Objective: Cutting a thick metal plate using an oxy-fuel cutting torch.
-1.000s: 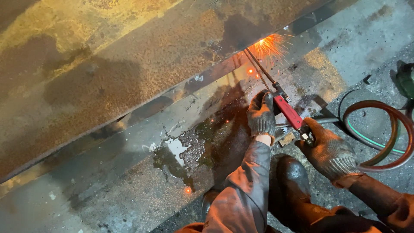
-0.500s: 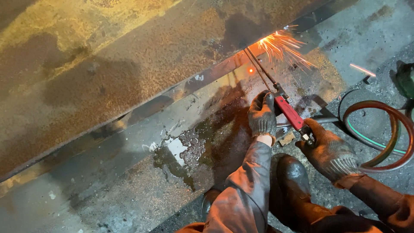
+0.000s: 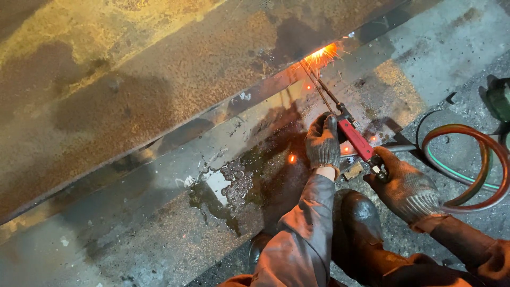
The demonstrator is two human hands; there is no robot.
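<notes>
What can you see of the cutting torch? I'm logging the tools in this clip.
The cutting torch has a red handle body and thin dark metal tubes running up-left to its tip, where an orange glow and sparks meet the rusty steel plate. The gloved left hand grips near the front, the gloved right hand holds the rear end. Red and green hoses loop behind it.

Pretty grimy spot — rough concrete floor (image 3: 446, 48), grey and stained, with a dark wet puddle (image 3: 223, 186) in the middle. Behind it runs a big rusty steel plate (image 3: 133, 79), blotchy brown and yellow, edge slanting across the view. Light is dim and warm — orange glow, deep shadows on the rust.
</notes>
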